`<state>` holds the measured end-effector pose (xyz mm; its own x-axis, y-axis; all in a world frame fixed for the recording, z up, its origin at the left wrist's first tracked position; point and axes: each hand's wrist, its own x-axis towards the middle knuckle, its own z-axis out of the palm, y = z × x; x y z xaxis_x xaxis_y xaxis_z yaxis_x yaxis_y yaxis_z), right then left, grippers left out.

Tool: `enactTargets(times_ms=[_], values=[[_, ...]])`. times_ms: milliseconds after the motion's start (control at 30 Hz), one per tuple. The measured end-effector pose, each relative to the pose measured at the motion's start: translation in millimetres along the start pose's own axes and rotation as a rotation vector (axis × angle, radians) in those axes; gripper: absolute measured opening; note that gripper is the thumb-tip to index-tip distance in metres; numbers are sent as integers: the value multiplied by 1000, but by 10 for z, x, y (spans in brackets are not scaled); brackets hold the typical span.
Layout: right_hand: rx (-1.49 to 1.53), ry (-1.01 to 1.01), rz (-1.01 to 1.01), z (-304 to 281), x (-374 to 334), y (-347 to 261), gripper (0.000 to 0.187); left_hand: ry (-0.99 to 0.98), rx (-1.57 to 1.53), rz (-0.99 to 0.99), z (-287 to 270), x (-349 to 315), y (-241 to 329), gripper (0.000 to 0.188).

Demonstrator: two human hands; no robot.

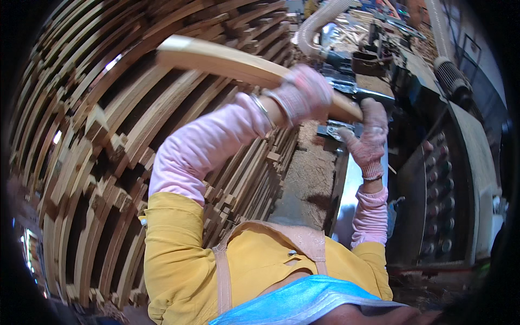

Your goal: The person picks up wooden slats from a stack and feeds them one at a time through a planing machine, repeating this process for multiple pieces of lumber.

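A pale wooden plank (pixel 227 60) is raised at a slant, its far-left end blurred by motion. My left hand (pixel 307 93), in a pink-and-white knit glove, is wrapped round it toward its right end. Beside that end is my right hand (pixel 371 135), gloved the same way, with thumb and fingers apart. Its fingers meet or nearly meet the wood; whether they press on it I cannot tell. Beneath the hands lie a metal machine bed (pixel 349 187) and a small metal fitting (pixel 335 131).
Tall stacks of wooden strips (pixel 97 238) fill the left side. On the right stands a dark machine panel with rows of round knobs (pixel 440 189), below a motor (pixel 454 81). A ribbed hose (pixel 311 32) hangs at the back. Sawdust (pixel 309 168) covers the floor between.
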<state>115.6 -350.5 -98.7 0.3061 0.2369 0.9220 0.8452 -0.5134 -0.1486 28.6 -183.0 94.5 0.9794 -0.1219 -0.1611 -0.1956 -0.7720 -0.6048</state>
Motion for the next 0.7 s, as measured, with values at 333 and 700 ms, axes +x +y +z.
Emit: enactTargets(times_ms=[333, 700], values=[[-49, -490, 923, -889, -2594, -959, 87, 514, 143, 667, 1011, 542, 1109, 44], [-867, -426, 910, 252, -2618, 382, 66, 1069, -39, -47, 942, 475, -1338, 62]])
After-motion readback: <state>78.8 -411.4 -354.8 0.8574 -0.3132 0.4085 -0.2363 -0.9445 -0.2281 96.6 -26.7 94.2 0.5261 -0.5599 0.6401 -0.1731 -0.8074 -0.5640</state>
